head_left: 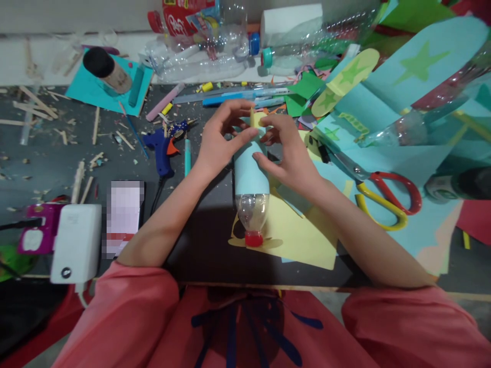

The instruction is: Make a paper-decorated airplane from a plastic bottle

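Left hand (218, 140) and right hand (290, 153) pinch a yellow scrap (255, 118) at the 12 o'clock end of the wrapped bottle (250, 176) — likely light, thin-walled, dentable; best held round its papered middle.

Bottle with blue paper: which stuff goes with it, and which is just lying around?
In use: left hand, right hand, bottle, yellow paper piece.
Lying about: glue gun, scissors, empty bottles, wooden sticks.

Blue-wrapped bottle (251, 174) — red-capped, lying flat
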The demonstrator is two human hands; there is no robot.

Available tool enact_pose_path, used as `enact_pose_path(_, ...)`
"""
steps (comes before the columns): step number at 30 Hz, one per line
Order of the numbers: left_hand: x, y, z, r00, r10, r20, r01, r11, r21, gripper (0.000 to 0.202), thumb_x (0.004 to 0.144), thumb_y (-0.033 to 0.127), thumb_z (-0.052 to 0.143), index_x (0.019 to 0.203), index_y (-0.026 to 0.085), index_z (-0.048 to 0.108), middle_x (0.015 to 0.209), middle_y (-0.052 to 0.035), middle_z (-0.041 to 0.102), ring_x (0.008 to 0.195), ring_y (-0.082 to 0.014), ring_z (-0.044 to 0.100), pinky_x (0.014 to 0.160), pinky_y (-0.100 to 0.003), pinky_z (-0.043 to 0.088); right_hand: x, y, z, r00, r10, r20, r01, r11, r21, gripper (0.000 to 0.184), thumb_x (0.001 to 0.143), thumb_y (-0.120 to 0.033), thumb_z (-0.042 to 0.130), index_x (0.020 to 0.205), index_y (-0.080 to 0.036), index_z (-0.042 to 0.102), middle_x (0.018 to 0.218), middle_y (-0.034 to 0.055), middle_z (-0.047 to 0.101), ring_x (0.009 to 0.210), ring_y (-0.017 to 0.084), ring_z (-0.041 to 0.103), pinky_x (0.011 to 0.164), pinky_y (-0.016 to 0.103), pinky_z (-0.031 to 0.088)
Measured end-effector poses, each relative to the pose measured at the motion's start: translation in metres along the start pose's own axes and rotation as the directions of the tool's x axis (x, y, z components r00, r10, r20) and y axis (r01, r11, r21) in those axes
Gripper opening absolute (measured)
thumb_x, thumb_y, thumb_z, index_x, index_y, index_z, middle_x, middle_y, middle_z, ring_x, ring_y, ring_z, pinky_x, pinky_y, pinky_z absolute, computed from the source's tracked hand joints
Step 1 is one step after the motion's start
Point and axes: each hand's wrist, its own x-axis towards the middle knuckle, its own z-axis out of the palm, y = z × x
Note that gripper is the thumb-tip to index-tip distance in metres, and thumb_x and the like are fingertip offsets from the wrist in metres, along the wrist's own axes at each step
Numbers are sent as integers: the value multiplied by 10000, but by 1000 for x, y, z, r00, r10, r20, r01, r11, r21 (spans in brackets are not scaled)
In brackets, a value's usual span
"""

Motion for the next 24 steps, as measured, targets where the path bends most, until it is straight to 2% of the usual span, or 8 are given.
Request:
enact_pose_path(6,-1,2,1,1000,9,-6,-10,998,-62,374,925,447,548,1265,292,541,1302,-50,638,1171,-234,646,937,-381,538,1,0,-3,1000,-29,12,29,999,-20,479,948,-369,425,1420,-289,415,1367,142,511,1194,324,543,966,598,505)
enact_pose_path(11,-1,2,0,999,5,35,-6,1000,5,462,955,534,474,1343,286,493,1318,-78,618,1250,-259,601,946,-392,528,-1,3,1,999,-27,-20,27,1000,-8,470,955,-396,431,1409,-277,417,1336,136,518,1140,312,569,939,572,524)
enact_pose_path(14,-2,2,-1,999,19,31,-19,1000,-21,454,971,525,425,1343,273,489,1311,-83,616,1231,-246,609,951,-386,523,-1,4,2,999,-31,-36,32,999,11,468,948,-392,448,1395,-253,429,1313,144,524,1106,299,582,933,547,533)
enact_pose_path(19,-1,-1,2,997,51,-56,-59,987,-150,349,976,392,355,1239,251,535,1251,-63,643,1154,-216,628,956,-395,523,-2,6,1,999,-7,-33,7,1000,21,458,950,-432,451,1374,-258,457,1312,141,525,1067,287,595,930,546,536)
enact_pose_path(24,-2,-1,3,991,-43,-126,15,977,-212,320,986,465,411,1181,258,557,1121,-42,667,1038,-196,638,829,-344,556,-2,5,2,1000,-4,-27,4,1000,15,471,954,-452,447,1385,-263,447,1325,142,517,1095,289,591,927,534,542)
